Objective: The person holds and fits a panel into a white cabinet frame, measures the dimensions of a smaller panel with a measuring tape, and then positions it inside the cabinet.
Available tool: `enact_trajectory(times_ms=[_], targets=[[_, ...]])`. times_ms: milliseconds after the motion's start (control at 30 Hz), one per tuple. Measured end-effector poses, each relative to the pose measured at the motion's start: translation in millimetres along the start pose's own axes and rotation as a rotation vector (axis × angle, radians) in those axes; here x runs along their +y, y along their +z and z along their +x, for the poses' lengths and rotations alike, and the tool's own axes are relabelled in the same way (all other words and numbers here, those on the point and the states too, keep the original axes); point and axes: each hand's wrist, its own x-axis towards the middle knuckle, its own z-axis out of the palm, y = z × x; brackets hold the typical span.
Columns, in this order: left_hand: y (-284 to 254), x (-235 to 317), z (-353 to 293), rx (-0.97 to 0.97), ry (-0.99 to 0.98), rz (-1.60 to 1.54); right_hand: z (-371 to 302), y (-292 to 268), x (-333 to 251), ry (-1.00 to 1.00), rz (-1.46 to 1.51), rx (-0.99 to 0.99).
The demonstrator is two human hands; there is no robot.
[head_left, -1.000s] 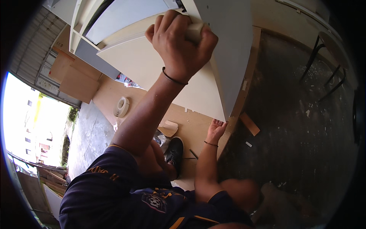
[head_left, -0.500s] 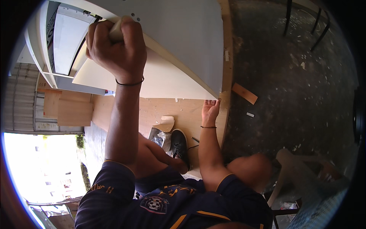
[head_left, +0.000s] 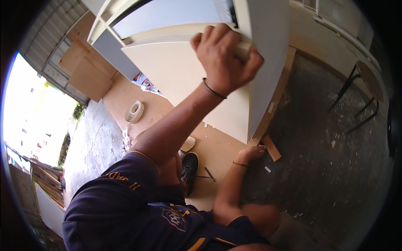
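Note:
My left hand point(head_left: 228, 58) is raised at the top, its fingers closed round a pale, cream-coloured block point(head_left: 244, 48). It is held at the edge of a cream panel point(head_left: 184, 79), which stands against a tall grey-and-cream cabinet point(head_left: 270, 54). Low on the right, my right hand point(head_left: 253, 152) is by the panel's bottom corner, at the edge of the wooden base board point(head_left: 228, 146). Its fingers are curled; what they hold, if anything, is hidden.
A coil of pale strip point(head_left: 140, 111) and printed paper point(head_left: 146, 85) lie on the board. A dark pen-like stick point(head_left: 210, 174) is near my shoe point(head_left: 190, 167). An orange-brown wood offcut point(head_left: 272, 149) lies on the dark floor. A stool point(head_left: 368, 81) stands far right; brown sheets point(head_left: 90, 79) lean far left.
The view has swung round. My left hand with the block has moved right along the panel's edge. My right hand has dropped away from under the panel's corner, its fingers now curled.

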Motion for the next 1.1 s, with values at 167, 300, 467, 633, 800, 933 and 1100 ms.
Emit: enact_trajectory(times_ms=[167, 300, 467, 633, 800, 933, 1100], targets=[[-5.1, 5.3, 1.2, -0.011, -0.089, 0.005, -74.7, 30.7, -178.7, -0.892, -0.031, -0.500], [-6.8, 6.6, 0.6, -0.024, -0.131, -0.034, -120.1, 42.9, -226.5, -1.250, -0.155, -0.776], [-10.3, 10.5, 5.0, -0.045, -0.156, -0.116, -158.1, 56.3, -222.5, -1.376, -0.138, -0.732], [-12.4, 6.5, -0.9, -0.059, -0.185, -0.195, -167.1, 57.8, -215.8, -1.445, -0.318, -0.586], [-37.5, -7.5, 6.3, -0.229, -0.138, -0.337, -161.4, 62.6, -207.6, -1.223, -0.165, -0.724], [-63.3, -45.6, -7.1, -0.138, 0.020, -0.590, -166.6, 65.3, -209.3, -1.439, -0.346, -0.609], [-95.0, -152.6, -124.9, -0.057, -0.369, -0.671, -167.8, 57.0, -223.6, -1.245, -0.286, -0.710]])
